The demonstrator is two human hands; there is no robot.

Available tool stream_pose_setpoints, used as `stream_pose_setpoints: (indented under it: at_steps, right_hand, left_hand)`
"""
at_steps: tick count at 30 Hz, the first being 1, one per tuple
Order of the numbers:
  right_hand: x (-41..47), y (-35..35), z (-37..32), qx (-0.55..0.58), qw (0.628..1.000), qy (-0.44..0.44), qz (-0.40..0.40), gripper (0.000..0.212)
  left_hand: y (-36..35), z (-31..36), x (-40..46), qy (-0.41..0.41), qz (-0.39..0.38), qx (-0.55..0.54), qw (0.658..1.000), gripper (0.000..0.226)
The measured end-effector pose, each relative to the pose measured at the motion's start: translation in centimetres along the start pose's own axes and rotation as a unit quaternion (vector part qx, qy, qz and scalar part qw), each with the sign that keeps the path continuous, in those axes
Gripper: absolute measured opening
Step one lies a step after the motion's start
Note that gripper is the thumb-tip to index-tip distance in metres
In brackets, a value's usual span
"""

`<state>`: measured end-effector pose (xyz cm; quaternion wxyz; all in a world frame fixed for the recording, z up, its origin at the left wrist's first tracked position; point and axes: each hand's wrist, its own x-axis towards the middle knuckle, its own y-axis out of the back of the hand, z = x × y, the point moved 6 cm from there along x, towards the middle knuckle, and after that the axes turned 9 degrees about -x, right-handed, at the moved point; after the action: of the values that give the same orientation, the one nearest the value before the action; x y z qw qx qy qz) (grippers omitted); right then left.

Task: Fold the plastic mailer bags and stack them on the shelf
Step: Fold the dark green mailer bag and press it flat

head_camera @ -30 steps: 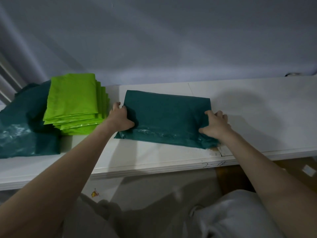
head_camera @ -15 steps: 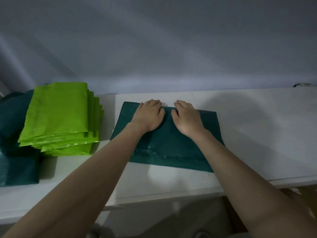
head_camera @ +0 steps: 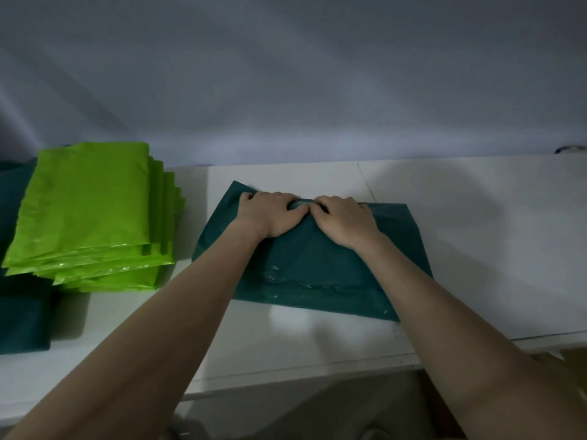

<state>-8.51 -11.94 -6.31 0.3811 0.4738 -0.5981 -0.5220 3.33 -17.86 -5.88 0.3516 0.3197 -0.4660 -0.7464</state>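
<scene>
Both hands sit side by side at the far edge of the dark green bag [head_camera: 317,265] on the white shelf [head_camera: 476,249]. The left hand [head_camera: 271,214] and right hand [head_camera: 344,222] curl their fingers around that edge. Bright green bags [head_camera: 92,214] are piled near the left end.

We extend both forearms forward from the near edge, converging toward the centre. Our left hand [head_camera: 270,214] lies palm down, fingers curled at the far edge of the dark green mailer bag [head_camera: 317,258], gripping it. Our right hand [head_camera: 344,220] sits just beside it, palm down, fingers likewise curled on the same edge. The thumbs nearly touch.
</scene>
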Motion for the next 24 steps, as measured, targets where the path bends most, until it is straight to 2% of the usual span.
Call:
stream_pose_setpoints:
  at_steps: [4,11,18,24]
  right_hand:
    - [-0.9,-0.4,1.4,-0.016,0.999,-0.031,-0.012,0.063]
    - [-3.1,-0.3,6.3,-0.017,0.991,-0.123,-0.053,0.081]
    - [-2.8,-0.5,6.9,-0.012,0.986,-0.154,-0.066,0.093]
    - [-1.9,-0.7,7.7,-0.009,0.984,-0.164,-0.071,0.099]
  left_hand:
    - [0.5,-1.6,-0.7,0.029,0.026,0.013,0.999,0.069]
    - [0.8,-5.0,-1.3,0.076,0.044,-0.049,0.995,0.071]
    - [0.3,-5.7,-1.1,0.119,0.058,-0.049,0.990,0.087]
    - [0.0,-5.6,-1.0,0.139,0.083,-0.066,0.985,0.090]
